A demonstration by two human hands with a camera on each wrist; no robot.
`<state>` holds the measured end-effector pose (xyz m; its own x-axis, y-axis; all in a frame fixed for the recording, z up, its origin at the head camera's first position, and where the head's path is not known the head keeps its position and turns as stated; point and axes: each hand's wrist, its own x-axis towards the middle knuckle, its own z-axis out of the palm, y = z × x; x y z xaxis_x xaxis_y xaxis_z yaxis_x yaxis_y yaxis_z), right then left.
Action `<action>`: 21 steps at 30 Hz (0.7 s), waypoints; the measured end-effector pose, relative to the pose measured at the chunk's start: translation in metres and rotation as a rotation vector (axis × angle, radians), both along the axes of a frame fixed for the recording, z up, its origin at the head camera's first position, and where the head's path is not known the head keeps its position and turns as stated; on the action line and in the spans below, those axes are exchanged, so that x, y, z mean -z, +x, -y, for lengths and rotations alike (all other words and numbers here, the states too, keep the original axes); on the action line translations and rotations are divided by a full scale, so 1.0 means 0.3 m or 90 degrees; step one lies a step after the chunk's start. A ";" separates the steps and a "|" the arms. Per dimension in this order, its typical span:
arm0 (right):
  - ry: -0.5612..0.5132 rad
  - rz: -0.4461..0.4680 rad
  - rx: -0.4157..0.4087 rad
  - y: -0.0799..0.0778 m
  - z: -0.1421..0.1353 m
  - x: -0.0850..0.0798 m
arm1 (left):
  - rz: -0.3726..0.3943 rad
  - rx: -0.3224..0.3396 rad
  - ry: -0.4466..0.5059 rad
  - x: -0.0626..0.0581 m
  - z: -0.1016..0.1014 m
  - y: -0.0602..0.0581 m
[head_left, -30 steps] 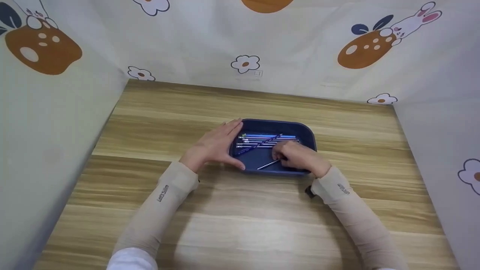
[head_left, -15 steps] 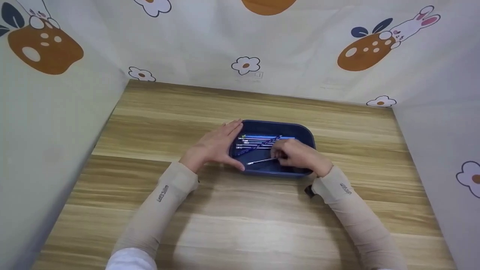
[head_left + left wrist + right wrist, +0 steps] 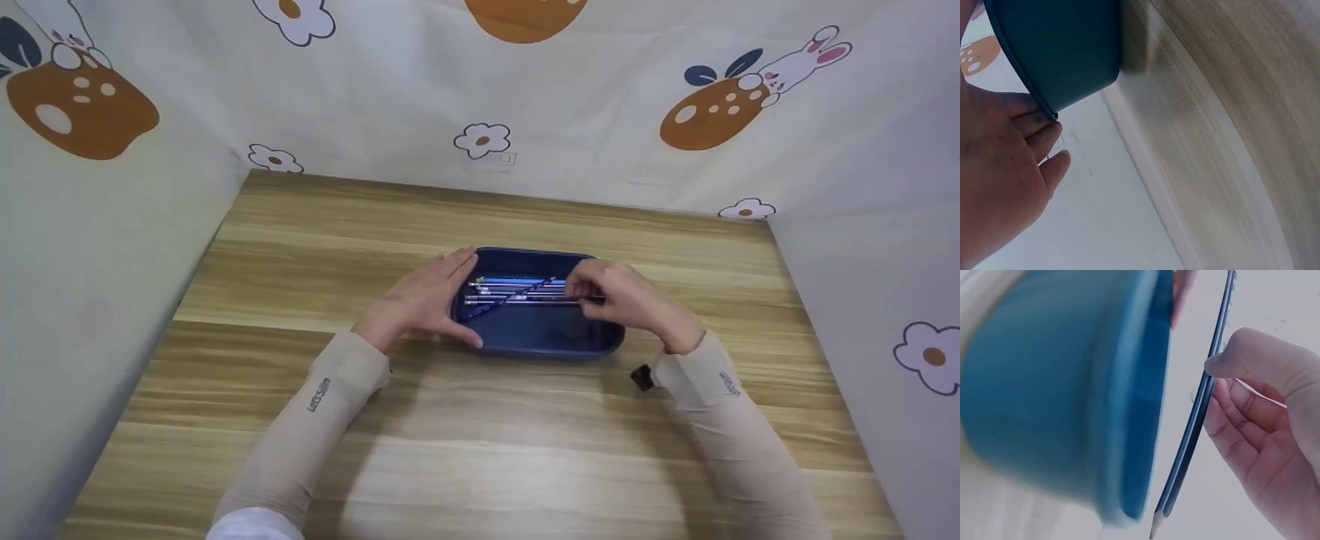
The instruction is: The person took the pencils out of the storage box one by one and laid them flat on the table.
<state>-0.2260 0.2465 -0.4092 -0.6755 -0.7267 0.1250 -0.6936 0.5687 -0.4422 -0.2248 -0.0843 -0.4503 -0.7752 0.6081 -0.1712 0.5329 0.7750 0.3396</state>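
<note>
"What does the held pencil (image 3: 1185,444) look like?"
"Dark, slim, sharpened; the right hand (image 3: 626,296) pinches it over the blue tray (image 3: 529,332)."
"And inside?"
"Pencils in a row (image 3: 502,286), a patterned one (image 3: 487,309) slanting across. The left hand (image 3: 420,304) is spread against the tray's left end."
"Any change?"
"The right hand has moved away from the tray's near side, toward the row."

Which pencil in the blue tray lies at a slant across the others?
The dark, patterned pencil: it slants diagonally from the tray's left end, whereas the other pencils run roughly along the tray's length.
</note>
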 end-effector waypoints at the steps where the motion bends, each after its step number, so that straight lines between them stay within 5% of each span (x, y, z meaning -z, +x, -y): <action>1: -0.002 0.001 0.016 0.004 -0.015 -0.014 | -0.001 -0.001 -0.001 0.001 -0.001 0.000; 9: 0.021 -0.003 0.118 0.008 -0.142 -0.072 | 0.003 -0.004 0.016 0.001 0.005 0.004; 21: 0.058 -0.021 0.187 -0.017 -0.358 -0.007 | -0.014 0.010 0.010 0.007 0.006 0.000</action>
<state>-0.2311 0.3539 -0.4072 -0.8549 -0.5103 0.0933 -0.5069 0.7834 -0.3596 -0.2247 -0.0860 -0.4523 -0.7693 0.6224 -0.1441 0.5521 0.7612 0.3403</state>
